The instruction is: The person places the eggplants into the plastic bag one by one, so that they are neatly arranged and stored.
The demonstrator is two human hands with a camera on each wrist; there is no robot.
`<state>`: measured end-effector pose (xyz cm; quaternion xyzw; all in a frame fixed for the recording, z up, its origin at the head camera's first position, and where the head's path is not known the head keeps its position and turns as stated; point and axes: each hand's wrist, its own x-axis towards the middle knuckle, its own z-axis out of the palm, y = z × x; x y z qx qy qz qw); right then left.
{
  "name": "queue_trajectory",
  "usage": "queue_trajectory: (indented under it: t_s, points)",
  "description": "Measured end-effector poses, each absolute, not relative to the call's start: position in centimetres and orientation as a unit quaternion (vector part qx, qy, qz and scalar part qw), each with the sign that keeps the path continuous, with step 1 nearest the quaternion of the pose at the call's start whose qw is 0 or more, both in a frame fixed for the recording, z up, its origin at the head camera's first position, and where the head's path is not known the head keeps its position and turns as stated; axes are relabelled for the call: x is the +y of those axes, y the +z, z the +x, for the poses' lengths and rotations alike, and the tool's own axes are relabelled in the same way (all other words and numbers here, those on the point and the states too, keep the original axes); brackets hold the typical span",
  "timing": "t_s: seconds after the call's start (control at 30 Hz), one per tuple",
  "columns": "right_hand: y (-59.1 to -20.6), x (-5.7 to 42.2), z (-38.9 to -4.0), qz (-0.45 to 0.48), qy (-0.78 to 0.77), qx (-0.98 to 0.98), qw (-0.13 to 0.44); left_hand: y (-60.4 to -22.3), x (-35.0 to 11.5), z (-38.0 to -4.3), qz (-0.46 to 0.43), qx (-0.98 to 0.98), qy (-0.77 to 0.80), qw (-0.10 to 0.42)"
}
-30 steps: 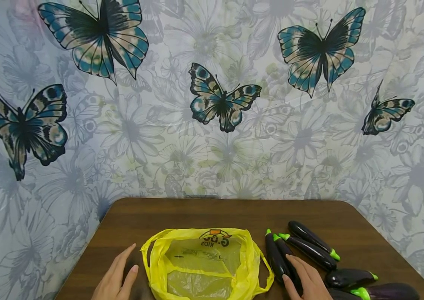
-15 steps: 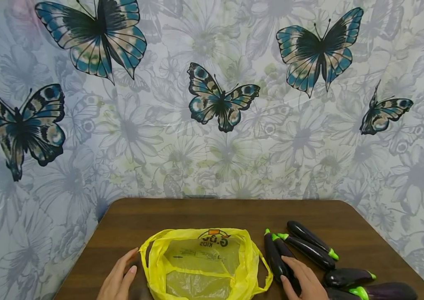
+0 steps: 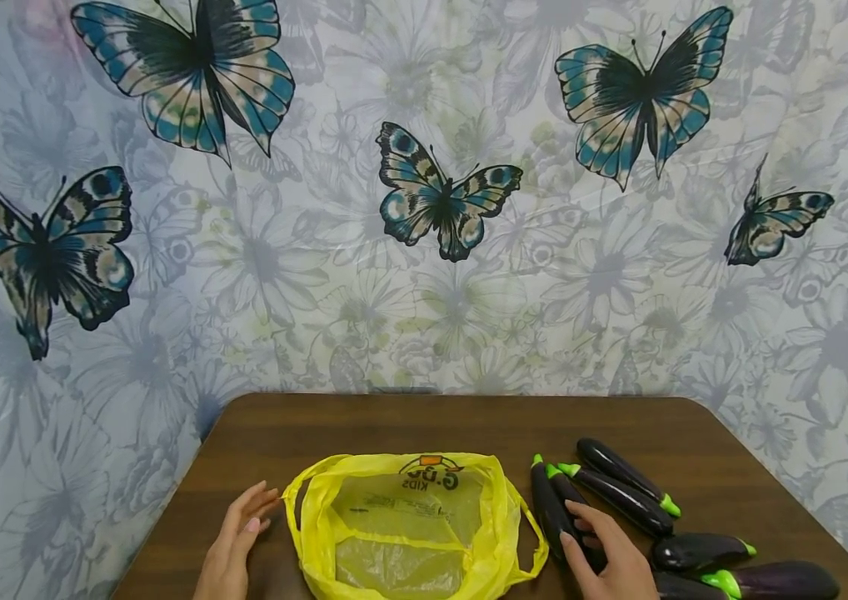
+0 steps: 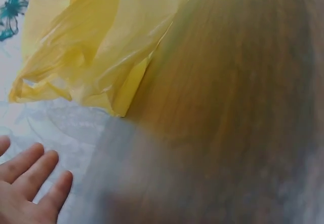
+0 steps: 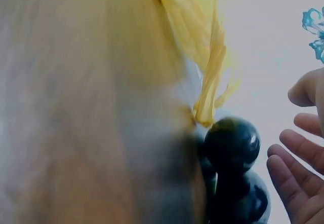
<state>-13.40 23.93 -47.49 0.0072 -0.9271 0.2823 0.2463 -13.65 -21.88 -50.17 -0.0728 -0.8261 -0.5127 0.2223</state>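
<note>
A yellow plastic bag (image 3: pixel 311 542) stands with its mouth spread wide in the middle of the table; its inside looks bare. Just left of it is my left hand (image 3: pixel 232 542), fingers loosely extended toward the bag and holding nothing. The left wrist view shows a gap between those fingers and the bag's side (image 4: pixel 101 46). To the bag's right, two dark eggplants (image 3: pixel 550 504) lie side by side, partly covered by my right hand (image 3: pixel 613 554). In the right wrist view, its spread fingers (image 5: pixel 298 143) are apart from the eggplants' rounded ends (image 5: pixel 233 143).
Several more eggplants with green stems lie on the right, including two behind the right hand (image 3: pixel 622 500) and others along the near right (image 3: pixel 787 579). The brown wooden table (image 3: pixel 469 423) ends at a butterfly-patterned wall covering (image 3: pixel 409 333). The bag's right handle (image 3: pixel 532 567) droops toward the eggplants.
My left hand has moved slightly right, nearer the bag, and its fingers have bent a little. My right hand has shifted slightly left over the eggplants, with its fingers more bent. Bag and eggplants stay put.
</note>
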Motion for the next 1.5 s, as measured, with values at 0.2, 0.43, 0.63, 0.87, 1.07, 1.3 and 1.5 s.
queue_trajectory:
  t_s: [0.2, 0.43, 0.63, 0.87, 1.07, 1.3, 1.5]
  points:
    - [-46.5, 23.9, -14.3, -0.001, 0.304, -0.927, 0.220, -50.0, -21.9, -14.2, -0.079, -0.795, -0.560, 0.218]
    - [-46.7, 24.1, -15.3, 0.017, 0.293, -0.931, 0.218, -50.2, -21.4, -14.9, -0.113, -0.742, -0.618, 0.234]
    - [-46.6, 23.9, -16.0, 0.008, 0.301, -0.930, 0.210, -50.3, -20.9, -16.0, -0.099, -0.735, -0.639, 0.205]
    - [-46.7, 23.8, -17.0, 0.010, 0.283, -0.933, 0.221, -50.4, -20.4, -16.9, -0.086, -0.733, -0.655, 0.162]
    - [-47.3, 23.8, -17.0, 0.041, 0.283, -0.929, 0.235, -50.3, -20.5, -17.1, -0.083, -0.716, -0.686, 0.102]
    - [-48.2, 24.3, -16.3, 0.057, 0.275, -0.923, 0.263, -50.0, -20.2, -17.0, -0.052, -0.714, -0.698, 0.003]
    - [-48.7, 24.2, -16.6, 0.063, 0.259, -0.919, 0.291, -49.9, -20.5, -16.9, -0.050, -0.714, -0.698, 0.002]
